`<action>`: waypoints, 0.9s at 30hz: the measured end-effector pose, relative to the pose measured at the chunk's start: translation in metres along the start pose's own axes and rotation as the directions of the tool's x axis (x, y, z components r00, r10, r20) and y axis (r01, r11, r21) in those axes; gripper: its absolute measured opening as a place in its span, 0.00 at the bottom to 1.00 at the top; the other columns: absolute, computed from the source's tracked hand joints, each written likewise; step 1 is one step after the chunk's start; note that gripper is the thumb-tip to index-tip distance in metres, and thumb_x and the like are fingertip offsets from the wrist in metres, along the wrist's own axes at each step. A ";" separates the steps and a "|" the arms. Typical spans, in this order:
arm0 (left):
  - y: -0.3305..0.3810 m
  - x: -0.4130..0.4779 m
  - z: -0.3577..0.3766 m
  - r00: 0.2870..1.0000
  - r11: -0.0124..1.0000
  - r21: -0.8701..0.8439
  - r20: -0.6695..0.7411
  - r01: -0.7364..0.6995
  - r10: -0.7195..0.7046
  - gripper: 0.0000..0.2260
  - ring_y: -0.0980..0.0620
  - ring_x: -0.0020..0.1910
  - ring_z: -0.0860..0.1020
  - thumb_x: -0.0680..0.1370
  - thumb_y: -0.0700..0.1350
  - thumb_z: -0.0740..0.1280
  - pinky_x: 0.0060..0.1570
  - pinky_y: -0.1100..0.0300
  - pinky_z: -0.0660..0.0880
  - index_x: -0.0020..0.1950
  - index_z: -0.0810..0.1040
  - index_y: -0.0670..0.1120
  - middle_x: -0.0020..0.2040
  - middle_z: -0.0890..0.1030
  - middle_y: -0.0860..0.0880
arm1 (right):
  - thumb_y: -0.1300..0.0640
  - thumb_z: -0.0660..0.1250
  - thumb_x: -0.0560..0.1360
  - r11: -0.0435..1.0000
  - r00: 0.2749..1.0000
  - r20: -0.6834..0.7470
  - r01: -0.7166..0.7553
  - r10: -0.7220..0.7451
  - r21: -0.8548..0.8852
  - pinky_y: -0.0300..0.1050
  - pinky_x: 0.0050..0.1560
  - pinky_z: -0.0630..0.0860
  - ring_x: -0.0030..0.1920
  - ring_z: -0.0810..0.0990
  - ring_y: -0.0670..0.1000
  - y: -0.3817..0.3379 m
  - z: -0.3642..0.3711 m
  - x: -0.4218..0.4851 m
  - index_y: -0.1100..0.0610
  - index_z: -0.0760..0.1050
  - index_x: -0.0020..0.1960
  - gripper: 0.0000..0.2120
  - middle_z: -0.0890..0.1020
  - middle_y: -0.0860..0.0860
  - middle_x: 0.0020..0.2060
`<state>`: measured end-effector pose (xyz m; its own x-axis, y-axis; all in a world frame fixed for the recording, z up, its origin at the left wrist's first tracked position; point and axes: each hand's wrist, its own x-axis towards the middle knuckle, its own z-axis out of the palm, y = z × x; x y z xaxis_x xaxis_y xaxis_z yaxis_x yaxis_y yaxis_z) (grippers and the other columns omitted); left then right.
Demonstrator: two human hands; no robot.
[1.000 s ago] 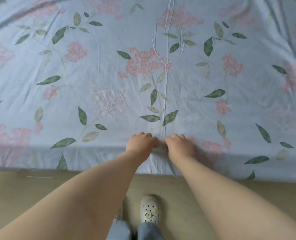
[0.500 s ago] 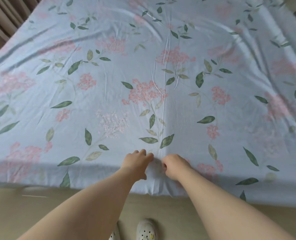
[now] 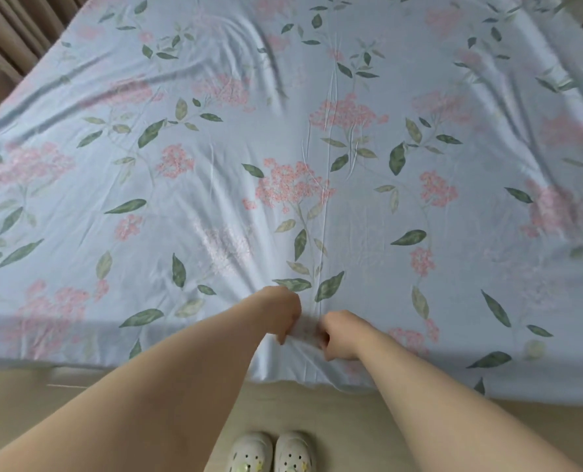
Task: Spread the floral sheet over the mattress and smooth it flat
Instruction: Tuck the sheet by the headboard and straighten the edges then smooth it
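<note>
bunched tighter at the near edge than a moment ago, the sheet [image 3: 215, 185] covers the whole mattress with a crease up its middle, each grip clenched on fabric, left hand [image 3: 285, 313] beside right hand [image 3: 339, 335], so an uneven tug could skew it or deepen that crease.

We see both forearms [image 3: 167, 386] bare. On the feet we find white, round-toed perforated clogs [image 3: 249, 453] with small yellow charms.

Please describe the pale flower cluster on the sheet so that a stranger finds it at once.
Start at the big floral sheet, at its near edge. Just beyond the left hand, slightly leftward, lies the pale flower cluster: it is whitish, while its neighbours are pink.
</note>
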<state>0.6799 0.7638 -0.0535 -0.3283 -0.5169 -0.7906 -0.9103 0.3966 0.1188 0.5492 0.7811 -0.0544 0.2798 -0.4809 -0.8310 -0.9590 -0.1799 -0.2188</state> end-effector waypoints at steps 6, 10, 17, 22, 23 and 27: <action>0.017 0.005 -0.003 0.996 1.000 0.021 0.093 0.005 -0.007 0.20 0.45 0.65 0.72 0.78 0.48 0.65 0.62 0.54 0.70 0.68 0.72 0.43 0.66 0.73 0.46 | 0.56 0.61 0.77 0.997 0.997 0.054 -0.056 0.053 0.050 0.46 0.55 0.71 0.56 0.76 0.57 0.009 0.015 -0.007 0.55 0.74 0.56 0.09 0.77 0.56 0.58; 0.035 -0.005 -0.025 0.992 0.998 0.059 0.124 -0.006 -0.002 0.20 0.45 0.66 0.72 0.80 0.49 0.61 0.63 0.52 0.70 0.69 0.69 0.43 0.67 0.73 0.46 | 0.57 0.58 0.78 0.986 0.989 -0.053 -0.135 0.141 0.101 0.49 0.63 0.71 0.65 0.73 0.58 0.022 0.010 -0.033 0.56 0.71 0.65 0.17 0.71 0.55 0.66; 0.074 -0.036 -0.108 0.994 0.996 0.091 -0.110 -0.010 0.021 0.15 0.46 0.59 0.75 0.81 0.48 0.58 0.56 0.55 0.73 0.66 0.72 0.45 0.64 0.75 0.45 | 0.59 0.55 0.78 0.934 0.898 -0.324 -0.205 0.299 0.294 0.47 0.55 0.69 0.61 0.72 0.57 0.043 -0.049 -0.097 0.58 0.73 0.60 0.14 0.73 0.54 0.60; 0.104 -0.070 -0.161 0.953 0.993 0.121 -0.304 0.015 0.023 0.14 0.47 0.58 0.77 0.81 0.46 0.56 0.46 0.58 0.70 0.65 0.72 0.47 0.61 0.76 0.47 | 0.59 0.56 0.78 0.897 0.805 -0.463 -0.182 0.372 0.404 0.47 0.55 0.70 0.63 0.72 0.58 0.050 -0.078 -0.157 0.56 0.64 0.69 0.19 0.71 0.55 0.64; 0.112 -0.080 -0.172 0.941 0.991 0.135 -0.336 0.017 0.029 0.13 0.47 0.58 0.77 0.81 0.46 0.56 0.45 0.58 0.70 0.64 0.73 0.47 0.61 0.76 0.47 | 0.59 0.56 0.78 0.887 0.786 -0.480 -0.181 0.390 0.426 0.47 0.56 0.70 0.63 0.72 0.58 0.052 -0.084 -0.173 0.56 0.63 0.69 0.20 0.71 0.56 0.64; 0.148 -0.121 -0.211 0.906 0.986 0.166 -0.412 -0.024 0.091 0.14 0.47 0.58 0.77 0.81 0.49 0.57 0.47 0.58 0.71 0.64 0.72 0.48 0.61 0.76 0.47 | 0.57 0.57 0.78 0.855 0.713 -0.534 -0.179 0.453 0.486 0.49 0.55 0.71 0.61 0.73 0.58 0.063 -0.100 -0.230 0.55 0.64 0.68 0.18 0.72 0.56 0.62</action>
<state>0.5316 0.7247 0.1869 -0.4844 -0.7453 -0.4582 -0.8479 0.5289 0.0361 0.4292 0.7948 0.1738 -0.2115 -0.8832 -0.4186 -0.8919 0.3495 -0.2869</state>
